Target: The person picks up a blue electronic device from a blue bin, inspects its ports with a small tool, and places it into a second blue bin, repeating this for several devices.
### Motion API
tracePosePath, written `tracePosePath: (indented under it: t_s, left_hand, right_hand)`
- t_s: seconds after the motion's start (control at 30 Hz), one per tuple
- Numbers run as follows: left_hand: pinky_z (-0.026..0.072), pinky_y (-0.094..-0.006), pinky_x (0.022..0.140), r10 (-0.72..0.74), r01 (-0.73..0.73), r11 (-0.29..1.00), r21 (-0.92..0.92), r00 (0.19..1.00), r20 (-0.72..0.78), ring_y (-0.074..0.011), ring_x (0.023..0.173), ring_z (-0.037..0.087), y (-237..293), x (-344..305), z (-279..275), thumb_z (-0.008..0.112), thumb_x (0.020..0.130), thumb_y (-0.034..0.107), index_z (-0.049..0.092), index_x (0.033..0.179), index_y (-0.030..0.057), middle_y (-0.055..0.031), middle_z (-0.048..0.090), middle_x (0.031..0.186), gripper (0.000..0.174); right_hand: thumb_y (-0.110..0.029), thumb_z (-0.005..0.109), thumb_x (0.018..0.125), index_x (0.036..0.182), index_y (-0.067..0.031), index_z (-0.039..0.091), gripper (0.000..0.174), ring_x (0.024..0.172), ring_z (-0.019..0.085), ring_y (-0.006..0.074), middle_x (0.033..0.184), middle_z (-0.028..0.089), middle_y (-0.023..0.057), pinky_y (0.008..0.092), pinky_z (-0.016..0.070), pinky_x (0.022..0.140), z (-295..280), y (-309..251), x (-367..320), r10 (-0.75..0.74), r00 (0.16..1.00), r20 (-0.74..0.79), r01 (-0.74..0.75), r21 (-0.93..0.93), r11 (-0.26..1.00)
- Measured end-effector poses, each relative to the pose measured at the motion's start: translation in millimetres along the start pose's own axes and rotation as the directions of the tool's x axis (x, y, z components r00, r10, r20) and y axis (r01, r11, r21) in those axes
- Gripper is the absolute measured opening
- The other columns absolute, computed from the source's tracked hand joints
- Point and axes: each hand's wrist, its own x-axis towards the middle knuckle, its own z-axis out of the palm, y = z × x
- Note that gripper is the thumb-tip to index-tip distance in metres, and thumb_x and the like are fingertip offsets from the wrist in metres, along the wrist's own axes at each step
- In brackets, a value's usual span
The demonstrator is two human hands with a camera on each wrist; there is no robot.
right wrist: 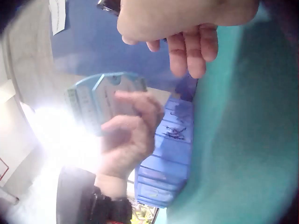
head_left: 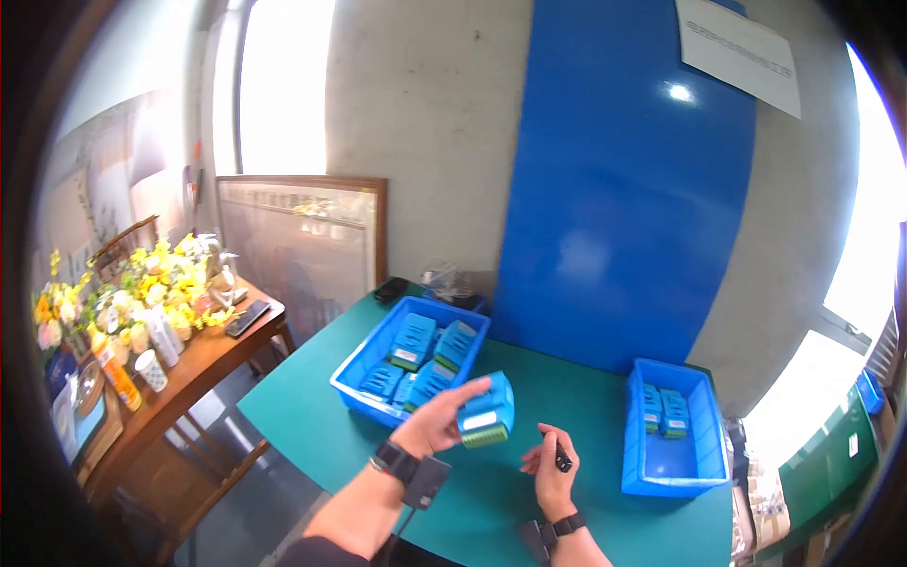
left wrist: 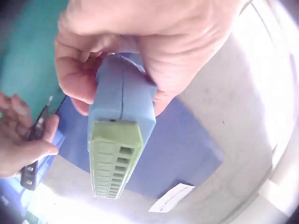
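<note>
1. Two bare hands are raised over a green tabletop (head_left: 312,416), near each other but apart.
2. The left hand (head_left: 433,422) holds a blue electronic module (head_left: 489,404), gripping its casing between thumb and fingers.
3. That module is in the air, between the two blue bins and nearer the left one; its green terminal block (left wrist: 115,161) points away from the palm and shows a row of square openings in the left wrist view.
4. The right hand (head_left: 552,472) holds a slim black hand tool (left wrist: 32,163), the thumb laid across it; a thin metallic tip sticks out past the hand. The tool is well clear of the module.
5. Both wrists wear dark straps, the left one (head_left: 397,461) with a boxy black device (head_left: 427,482) attached.
6. The left blue plastic bin (head_left: 367,404) contains several similar blue modules (head_left: 414,340), some leaning; the left hand is just beside its near corner.
7. The right blue plastic bin (head_left: 675,463) has two modules (head_left: 674,412) side by side toward its far end, with green edges facing the person.
8. Behind the tabletop stands a tall blue panel (head_left: 624,189); a framed picture (head_left: 302,236) leans at left, beside a wooden table (head_left: 184,386) bearing yellow flowers (head_left: 170,279), a smartphone (head_left: 248,318) and a paper cup (head_left: 150,370).
</note>
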Motion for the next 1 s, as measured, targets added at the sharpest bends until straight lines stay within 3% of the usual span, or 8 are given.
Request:
tracePosePath:
  t_s: [0.07,0.2,0.33,0.4,0.53,0.57,0.7,1.0]
  left_hand:
    - [0.0572,-0.036,0.078,-0.144,0.145,0.989,-0.038,0.989,0.027,-0.0189,0.087,0.068,-31,19,6,0.057,0.094,0.03,0.062,0.11,0.0058,-0.0066,0.069,0.099,0.03]
    - [0.0566,-0.0373,0.08,-0.12,0.151,0.977,-0.149,0.973,0.199,-0.0224,0.09,0.067,-68,43,15,0.056,0.095,0.034,0.06,0.112,0.0048,-0.0095,0.067,0.103,0.034]
    - [0.0547,-0.0383,0.084,-0.082,0.083,0.995,-0.061,0.996,0.02,-0.0232,0.097,0.065,-82,55,0,0.057,0.094,0.033,0.054,0.12,0.0018,-0.0123,0.065,0.11,0.041]
    - [0.054,-0.035,0.083,-0.097,0.102,0.977,-0.189,0.995,0.038,-0.02,0.095,0.065,-75,52,-10,0.061,0.091,0.028,0.058,0.114,0.0031,-0.0102,0.065,0.106,0.034]
    - [0.0521,-0.0411,0.088,-0.049,0.078,0.937,-0.341,0.994,0.093,-0.0306,0.101,0.064,-67,43,-2,0.06,0.091,0.027,0.055,0.117,-0.0002,-0.0158,0.064,0.109,0.037]
    - [0.047,-0.0476,0.097,-0.037,0.061,0.946,-0.32,0.996,0.082,-0.0398,0.111,0.058,-71,46,-5,0.058,0.092,0.029,0.051,0.124,-0.002,-0.0225,0.059,0.119,0.045]
    - [0.0475,-0.0485,0.095,-0.015,0.052,0.93,-0.365,0.995,0.103,-0.0405,0.113,0.057,-68,41,-2,0.058,0.09,0.029,0.052,0.122,-0.0013,-0.0231,0.059,0.119,0.045]
    - [0.05,-0.038,0.079,-0.042,0.087,0.879,-0.469,0.993,0.106,-0.0268,0.098,0.062,-68,43,-8,0.06,0.084,0.013,0.054,0.108,0.0044,-0.0115,0.063,0.105,0.026]
  right_hand:
    - [-0.031,0.044,0.101,0.118,-0.0022,0.054,0.035,0.051,0.057,0.011,0.064,0.059,0.0053,0.0217,0.0454,0.046,1,-8,0,-0.024,0.999,-0.04,0.026,0.04,0.999]
    - [-0.025,0.043,0.1,0.124,-0.002,0.051,0.034,0.056,0.058,0.0097,0.071,0.061,0.0057,0.0233,0.0481,0.049,1,-18,2,-0.073,0.987,-0.143,0.074,0.0,0.997]
    - [-0.023,0.047,0.099,0.122,-0.0017,0.05,0.031,0.06,0.059,0.0103,0.079,0.062,0.0068,0.0229,0.0475,0.049,-2,-9,4,-0.104,0.972,-0.211,0.093,-0.059,0.994]
    - [-0.021,0.049,0.098,0.119,-0.0012,0.049,0.029,0.061,0.06,0.0107,0.082,0.062,0.0074,0.0226,0.0474,0.049,3,-10,7,-0.114,0.963,-0.244,0.112,-0.019,0.993]
    - [-0.009,0.057,0.092,0.108,0.0011,0.049,0.02,0.063,0.062,0.0123,0.084,0.064,0.0091,0.0222,0.0487,0.05,0,-5,2,-0.22,0.953,-0.207,0.199,-0.117,0.973]
    - [-0.004,0.062,0.088,0.102,0.0013,0.051,0.018,0.063,0.063,0.0125,0.084,0.065,0.0105,0.023,0.0498,0.052,0,-6,-1,-0.247,0.944,-0.219,0.234,-0.085,0.969]
    - [-0.005,0.062,0.086,0.091,0.0001,0.051,0.013,0.062,0.064,0.0153,0.079,0.063,0.0096,0.0248,0.0495,0.055,-7,-11,-12,-0.418,0.899,-0.132,0.365,-0.3,0.881]
    - [-0.001,0.066,0.078,0.084,-0.0028,0.055,0.013,0.056,0.063,0.0181,0.069,0.063,0.009,0.0271,0.0491,0.053,-5,-12,-16,-0.619,0.784,-0.045,0.549,-0.416,0.725]
